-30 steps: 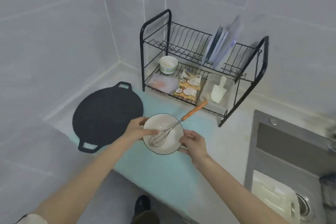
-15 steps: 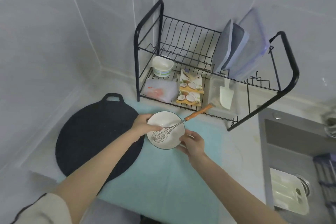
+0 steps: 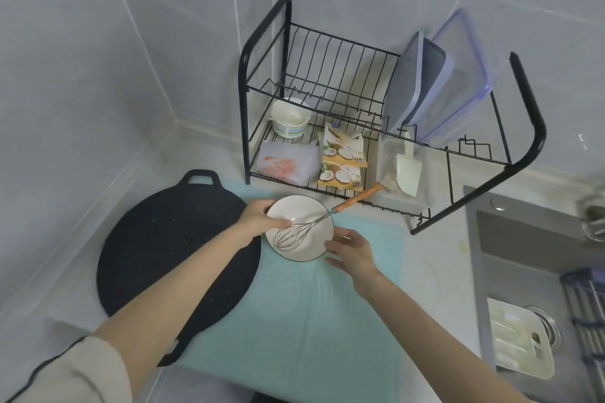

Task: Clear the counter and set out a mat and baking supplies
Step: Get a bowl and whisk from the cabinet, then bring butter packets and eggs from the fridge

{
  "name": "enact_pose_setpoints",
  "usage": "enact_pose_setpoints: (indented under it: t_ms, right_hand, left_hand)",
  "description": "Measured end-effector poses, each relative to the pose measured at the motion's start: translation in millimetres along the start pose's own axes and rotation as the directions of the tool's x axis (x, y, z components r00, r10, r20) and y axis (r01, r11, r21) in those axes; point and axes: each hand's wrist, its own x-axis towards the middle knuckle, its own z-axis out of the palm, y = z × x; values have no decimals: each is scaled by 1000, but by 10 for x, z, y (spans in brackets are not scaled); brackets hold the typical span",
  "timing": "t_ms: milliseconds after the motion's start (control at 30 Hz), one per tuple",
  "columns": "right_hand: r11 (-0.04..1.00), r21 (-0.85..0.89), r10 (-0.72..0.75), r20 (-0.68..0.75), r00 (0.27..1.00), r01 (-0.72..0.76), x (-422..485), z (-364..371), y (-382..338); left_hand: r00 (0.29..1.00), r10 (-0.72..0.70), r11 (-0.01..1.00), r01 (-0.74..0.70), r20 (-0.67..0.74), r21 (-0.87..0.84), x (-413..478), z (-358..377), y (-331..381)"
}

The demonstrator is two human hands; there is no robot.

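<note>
The bowl [image 3: 296, 208] sits on the mat [image 3: 294, 321], near its far edge, just in front of the rack [image 3: 527, 101]. A whisk [image 3: 322, 216] lies in it, wires down, its wooden handle sticking out over the far-right rim toward the rack. The left hand [image 3: 258, 217] pinches the bowl's left rim, thumb inside. The right hand [image 3: 352, 250] lies at the right rim, fingers spread and loose; I cannot tell if it touches. The pan [image 3: 170, 249] lies just left, the sink [image 3: 523, 258] well right. The likely risk: the whisk is loose, so a one-sided lift could tip it out, or its handle could snag the rack's lower wires.
</note>
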Motion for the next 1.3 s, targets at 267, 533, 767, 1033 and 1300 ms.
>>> enact_pose_setpoints:
  t_ms: [267, 533, 767, 1033, 1300]
  right_hand:
    - [920, -330, -216, 19, 976, 210, -52, -240, -149]
    - [868, -373, -278, 180, 943, 328, -367, -434, -335]
    - [793, -374, -318, 420, 850, 481, -838, -657, -339]
    - [672, -356, -230, 733, 640, 649, -1635, -983, -5]
    - [576, -271, -30, 936, 351, 771, -2737, -1030, 594]
  left_hand:
    - [998, 24, 997, -28, -54, -69, -248, -30, 140]
    - [973, 53, 999, -52, -225, 8, -806, -56, 316]
    - [912, 75, 992, -111, -403, -66, -1786, 309, 429]
    - [757, -47, 947, -174, -652, -271, -3300, 1200, 92]
    - [517, -236, 910, -180, -823, -374, -5040, 1955, -321]
